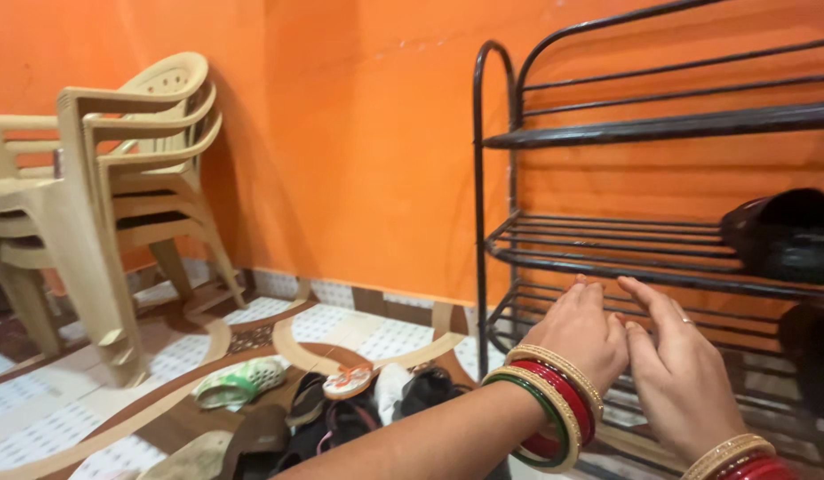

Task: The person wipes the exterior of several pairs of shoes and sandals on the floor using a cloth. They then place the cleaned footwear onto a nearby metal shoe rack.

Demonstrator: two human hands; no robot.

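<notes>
My left hand [582, 331] and my right hand [674, 364] are raised side by side in front of a black metal shoe rack [598, 240]. Both hands hold nothing, with their fingers stretched toward the rack's middle shelf. Red, green and gold bangles [554, 404] sit on my left wrist, and more bangles [740, 458] on my right. A black shoe [780, 233] rests on the middle shelf at the right. Another dark shoe [812, 351] sits on the shelf below it.
A stack of beige plastic chairs [101, 196] stands at the left against the orange wall [358, 133]. On the patterned floor lie a green clog [238, 382], an orange-and-white sandal [348, 380] and several dark sandals [341, 422].
</notes>
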